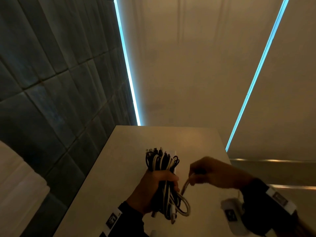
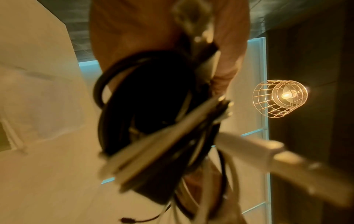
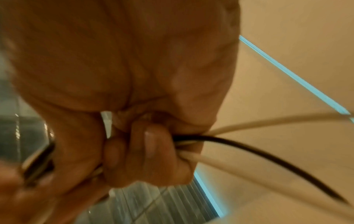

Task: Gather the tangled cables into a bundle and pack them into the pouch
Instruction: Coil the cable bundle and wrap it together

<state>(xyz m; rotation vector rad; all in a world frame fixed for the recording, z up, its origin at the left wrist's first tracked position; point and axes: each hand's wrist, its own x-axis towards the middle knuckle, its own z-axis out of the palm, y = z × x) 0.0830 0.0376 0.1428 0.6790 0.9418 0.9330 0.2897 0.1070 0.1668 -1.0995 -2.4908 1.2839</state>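
a: two hands work above the pale table. where are the cables?

b: the cable bundle stands upright in the left hand, whose fingers wrap its middle. the right hand, a little apart, pinches some loose strands, white and black.

a: and the pouch?

b: it is not visible. probably the strands should be pulled snug around the bundle, while the left hand grips firmly so no loop slips out.
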